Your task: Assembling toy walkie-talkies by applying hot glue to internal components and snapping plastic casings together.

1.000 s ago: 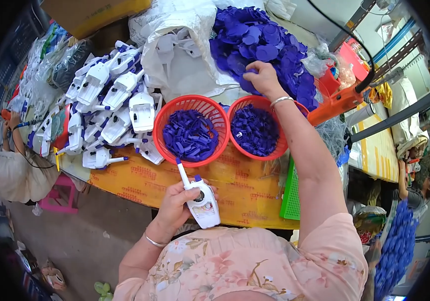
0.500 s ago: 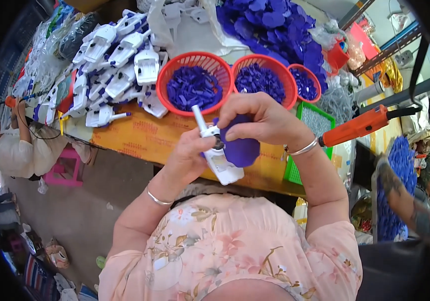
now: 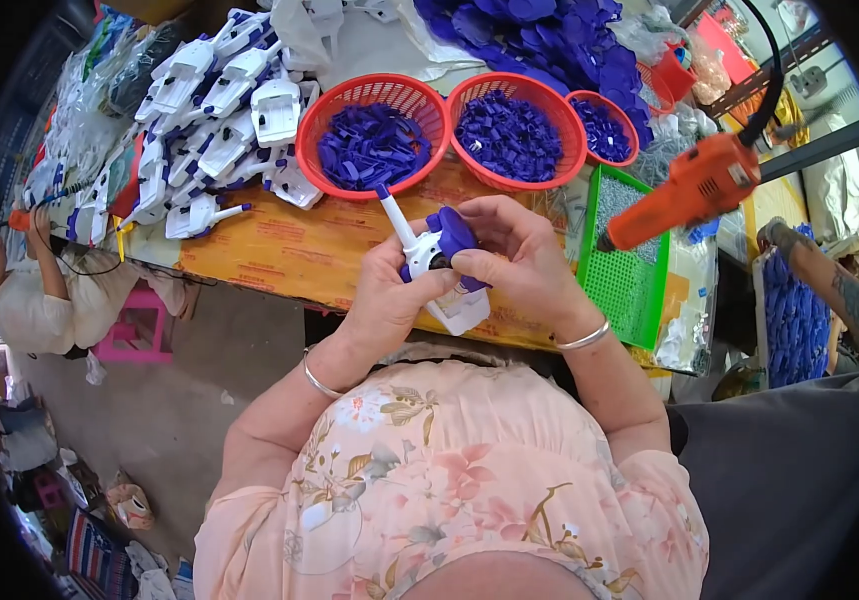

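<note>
My left hand (image 3: 381,295) is wrapped round a white plastic housing (image 3: 463,314) with a long narrow neck, its thumb lying across the front. The housing tilts in front of my chest, its purple-tipped neck pointing up toward the baskets. At the upper right side of it sits a purple disc-shaped part (image 3: 455,230), pressed there by my right hand (image 3: 529,262). The right thumb lies on the front near a dark fitting, and the fingers curl behind the disc. Exactly how disc and housing meet is hidden by my fingers.
Beyond my hands stand red baskets (image 3: 373,84) of small purple parts, with purple discs (image 3: 534,45) heaped behind. White housings (image 3: 234,95) pile at the left. An orange power screwdriver (image 3: 689,190) hangs over a green tray (image 3: 639,315). Another person (image 3: 39,290) sits far left.
The purple disc has turned from hanging beside the housing to lying against its upper side. My right hand has lowered and closed in on it. The screwdriver has swung upright.
</note>
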{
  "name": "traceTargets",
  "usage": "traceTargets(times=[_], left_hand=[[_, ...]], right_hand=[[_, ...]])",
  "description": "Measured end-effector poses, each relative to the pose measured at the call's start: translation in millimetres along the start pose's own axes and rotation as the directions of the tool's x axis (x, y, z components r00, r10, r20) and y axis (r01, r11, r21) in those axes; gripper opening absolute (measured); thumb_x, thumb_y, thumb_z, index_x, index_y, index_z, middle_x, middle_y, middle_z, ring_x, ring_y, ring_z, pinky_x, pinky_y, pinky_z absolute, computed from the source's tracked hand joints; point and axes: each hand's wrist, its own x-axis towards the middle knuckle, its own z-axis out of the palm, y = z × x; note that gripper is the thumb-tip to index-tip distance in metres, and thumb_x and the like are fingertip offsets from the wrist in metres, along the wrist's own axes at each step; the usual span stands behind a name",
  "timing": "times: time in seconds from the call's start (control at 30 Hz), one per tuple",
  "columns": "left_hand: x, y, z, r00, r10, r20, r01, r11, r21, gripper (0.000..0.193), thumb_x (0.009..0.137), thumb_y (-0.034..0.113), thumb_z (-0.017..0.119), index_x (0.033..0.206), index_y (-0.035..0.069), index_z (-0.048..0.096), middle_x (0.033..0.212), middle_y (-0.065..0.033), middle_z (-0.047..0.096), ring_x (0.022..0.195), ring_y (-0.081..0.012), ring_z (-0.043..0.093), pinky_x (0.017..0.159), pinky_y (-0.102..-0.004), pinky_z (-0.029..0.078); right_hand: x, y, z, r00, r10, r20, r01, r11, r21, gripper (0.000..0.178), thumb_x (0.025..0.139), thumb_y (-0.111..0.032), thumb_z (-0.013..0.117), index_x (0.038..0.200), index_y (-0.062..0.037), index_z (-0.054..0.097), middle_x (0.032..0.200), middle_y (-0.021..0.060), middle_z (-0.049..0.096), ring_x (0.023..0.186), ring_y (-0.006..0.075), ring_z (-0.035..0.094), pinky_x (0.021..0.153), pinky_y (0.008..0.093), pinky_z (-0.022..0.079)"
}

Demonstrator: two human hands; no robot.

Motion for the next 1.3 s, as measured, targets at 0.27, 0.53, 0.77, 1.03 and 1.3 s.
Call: traceTargets(times=[0.27,0.53,0.77,1.03,1.3], left_hand=[[7.4,-1.2,-3.4,0.997,-0.072,0.038,0.08,0.956,-0.284,0.045,0.077,0.003,0.046,0.122,-0.002,0.044,0.111,-0.0112,0.057,0.104,-0.0207,0.056,0.096,-0.0358,0.041],[6.9,-8.0,-2.7,0.998,-0.049,0.044,0.061,0.943,-0.328,0.045,0.081,0.011,0.044,0.124,-0.002,0.042,0.118,-0.0136,0.053,0.111,-0.023,0.052,0.099,-0.0369,0.039],[2.3,-8.6,-0.9,0.999,-0.028,0.03,0.035,0.957,-0.289,0.048,0.08,0.012,0.044,0.126,-0.002,0.04,0.117,-0.0129,0.052,0.112,-0.0226,0.051,0.1,-0.0363,0.038],[6.0,1.4,2.4,0.997,-0.061,-0.044,0.047,0.963,-0.264,0.048,0.077,-0.003,0.061,0.121,0.003,0.046,0.109,-0.0089,0.057,0.095,-0.0174,0.059,0.085,-0.0308,0.05],[5.8,4.5,-11.2,1.0,-0.001,0.017,0.005,0.968,-0.251,0.057,0.069,-0.003,0.067,0.123,0.001,0.046,0.114,-0.0124,0.058,0.102,-0.0212,0.058,0.092,-0.035,0.046]], right_hand=[[-20.5,-1.5,2.6,0.812,-0.584,0.004,0.468,0.645,-0.604,0.052,0.067,-0.012,0.077,0.109,0.0035,0.052,0.103,0.0201,0.06,0.09,0.0304,0.062,0.078,0.034,0.051],[-24.8,10.2,13.2,0.773,-0.63,0.072,0.477,0.503,-0.721,0.053,0.066,-0.014,0.077,0.108,0.0037,0.052,0.109,0.0224,0.057,0.093,0.0344,0.06,0.079,0.0395,0.05],[-24.9,18.1,16.1,0.791,-0.607,0.071,0.457,0.51,-0.729,0.055,0.064,-0.013,0.077,0.11,0.0027,0.051,0.111,0.0202,0.056,0.096,0.0363,0.056,0.083,0.0419,0.046],[-18.1,22.0,17.7,0.759,-0.651,-0.012,0.51,0.606,-0.611,0.054,0.065,-0.012,0.077,0.111,0.0001,0.053,0.112,0.0165,0.055,0.098,0.0314,0.053,0.081,0.0395,0.045],[-29.6,9.4,19.5,0.898,-0.39,-0.202,0.316,0.893,-0.321,0.035,0.071,0.002,0.07,0.104,0.0015,0.06,0.085,0.0094,0.06,0.075,0.0186,0.057,0.066,0.0266,0.045]])
